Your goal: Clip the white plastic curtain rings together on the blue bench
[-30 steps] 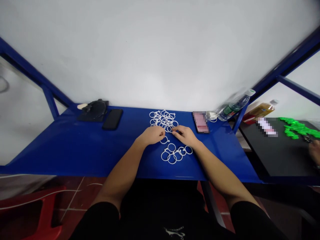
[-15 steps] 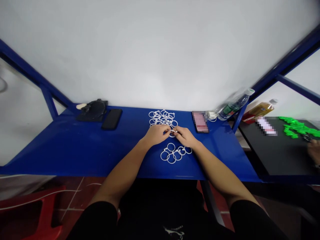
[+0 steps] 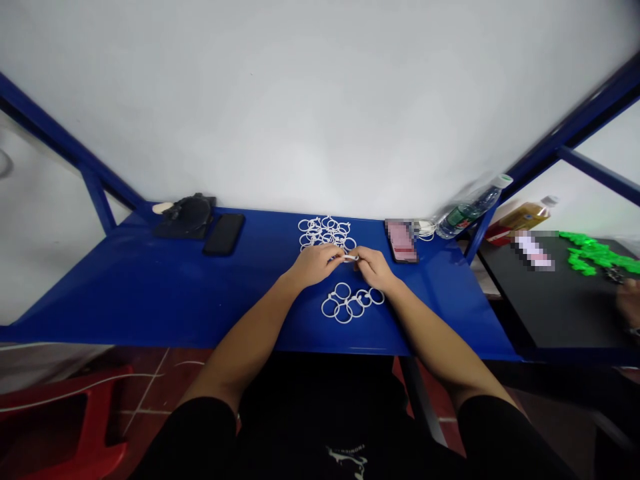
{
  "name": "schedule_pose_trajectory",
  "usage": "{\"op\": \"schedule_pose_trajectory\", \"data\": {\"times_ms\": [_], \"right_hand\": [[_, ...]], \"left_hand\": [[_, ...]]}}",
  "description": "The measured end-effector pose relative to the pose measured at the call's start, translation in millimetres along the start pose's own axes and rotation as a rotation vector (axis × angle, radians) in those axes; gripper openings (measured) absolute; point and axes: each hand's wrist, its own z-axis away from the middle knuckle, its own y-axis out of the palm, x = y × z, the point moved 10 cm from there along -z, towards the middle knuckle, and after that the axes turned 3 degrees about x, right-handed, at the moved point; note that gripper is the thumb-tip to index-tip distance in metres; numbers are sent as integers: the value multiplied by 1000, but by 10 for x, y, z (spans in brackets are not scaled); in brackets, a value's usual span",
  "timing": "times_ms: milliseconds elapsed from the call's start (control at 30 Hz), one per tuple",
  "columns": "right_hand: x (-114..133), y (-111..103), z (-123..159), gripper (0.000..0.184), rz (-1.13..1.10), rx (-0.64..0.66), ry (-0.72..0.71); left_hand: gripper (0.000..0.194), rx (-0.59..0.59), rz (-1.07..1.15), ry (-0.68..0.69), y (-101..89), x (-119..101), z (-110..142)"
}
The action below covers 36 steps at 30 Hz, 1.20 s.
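Your left hand and right hand grasp a slim white ring in their fingers above the smooth blue tabletop, near overlapping round loops

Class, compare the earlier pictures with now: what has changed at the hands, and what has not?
The left hand has shifted rightward, and it and the right hand now hold a white ring between them. The front group of rings, black phone and clear bottle stayed put.
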Motion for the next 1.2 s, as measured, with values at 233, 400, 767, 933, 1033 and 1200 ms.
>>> {"op": "schedule_pose_trajectory", "data": {"times_ms": [233, 400, 767, 933, 1033, 1200], "right_hand": [[-1, -102, -22, 27, 61, -33, 45], [148, 242, -2, 26, 99, 290, -20], [-89, 75, -17, 5, 231, 154, 165], [-81, -137, 5, 6, 109, -89, 148], [-30, -148, 22, 12, 46, -131, 108], [43, -66, 28, 15, -4, -85, 59]], "left_hand": [[17, -272, -123, -305, -324, 490, 64], [28, -187, -120, -331, -225, 552, 48], [23, 101, 11, -34, 185, 97, 25], [29, -8, 101, -34, 82, 57, 12], [26, -86, 237, -98, 29, 123, -3], [18, -141, 499, -233, 96, 307, 7]]}}
